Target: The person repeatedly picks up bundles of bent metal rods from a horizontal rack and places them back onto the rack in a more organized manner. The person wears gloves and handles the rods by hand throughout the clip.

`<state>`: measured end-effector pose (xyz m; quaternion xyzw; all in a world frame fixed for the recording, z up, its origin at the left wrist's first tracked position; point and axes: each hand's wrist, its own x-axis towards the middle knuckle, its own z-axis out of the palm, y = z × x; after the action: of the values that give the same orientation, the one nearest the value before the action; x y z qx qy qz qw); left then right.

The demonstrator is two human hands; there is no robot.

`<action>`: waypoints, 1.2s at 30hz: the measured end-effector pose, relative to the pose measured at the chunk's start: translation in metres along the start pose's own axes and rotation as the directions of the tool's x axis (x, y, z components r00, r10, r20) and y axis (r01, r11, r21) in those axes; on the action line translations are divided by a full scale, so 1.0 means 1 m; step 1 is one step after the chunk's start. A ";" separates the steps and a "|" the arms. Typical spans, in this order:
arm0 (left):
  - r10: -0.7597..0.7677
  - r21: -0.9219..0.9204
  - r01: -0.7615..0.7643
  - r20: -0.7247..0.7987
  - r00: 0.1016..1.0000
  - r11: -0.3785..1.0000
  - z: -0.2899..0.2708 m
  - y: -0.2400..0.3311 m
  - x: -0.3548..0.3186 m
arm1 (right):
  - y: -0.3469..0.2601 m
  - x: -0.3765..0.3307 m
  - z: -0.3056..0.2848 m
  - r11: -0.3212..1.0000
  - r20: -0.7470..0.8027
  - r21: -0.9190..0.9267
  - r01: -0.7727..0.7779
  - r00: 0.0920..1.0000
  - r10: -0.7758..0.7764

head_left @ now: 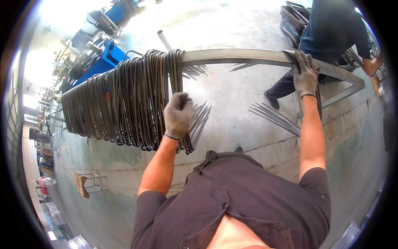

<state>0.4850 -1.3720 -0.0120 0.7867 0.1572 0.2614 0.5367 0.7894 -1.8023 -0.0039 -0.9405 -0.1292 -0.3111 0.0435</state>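
Observation:
Both my hands wear grey work gloves. My left hand [178, 116] is closed, fingers curled in, beside the right end of a dense row of dark bent metal tubes [137, 99]. What it holds, if anything, is hidden. The tubes hang like narrow loops over a long horizontal metal bar [236, 56]. Toward the bar's right end, my right hand [306, 74] lies across the top with its fingers stretched out. A dark bent tube [319, 101] hangs just beside that hand, partly covered by it.
Straight thin rods [275, 118] stick out below the bar on both sides. A person in dark clothes [331, 33] stands beyond the bar at the right, near a stack of dark frames [292, 25]. Blue equipment [99, 62] stands far left; a small stool [93, 182] is near left.

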 end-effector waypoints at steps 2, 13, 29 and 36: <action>0.012 0.018 -0.010 -0.095 0.995 1.000 -0.027 -0.007 0.004 | 0.022 0.004 0.006 1.000 0.001 -0.025 -0.013 1.000 0.013; -0.023 -0.092 -0.014 -0.383 0.924 0.996 -0.094 -0.057 0.024 | 0.035 0.001 -0.013 0.966 -0.241 -0.107 -0.234 0.949 0.203; -0.187 -0.020 0.188 -0.249 0.950 0.982 -0.093 -0.052 -0.012 | -0.409 -0.075 -0.028 -0.342 0.772 0.374 -0.862 0.493 -0.400; -0.035 -0.040 0.029 -0.148 0.988 0.999 -0.073 0.016 -0.045 | -0.307 -0.073 -0.037 -0.308 0.788 0.497 -0.811 0.571 -0.232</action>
<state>0.4055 -1.3457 0.0134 0.7523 0.2044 0.3136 0.5422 0.6282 -1.5285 -0.0173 -0.5611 -0.0221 0.2903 0.7749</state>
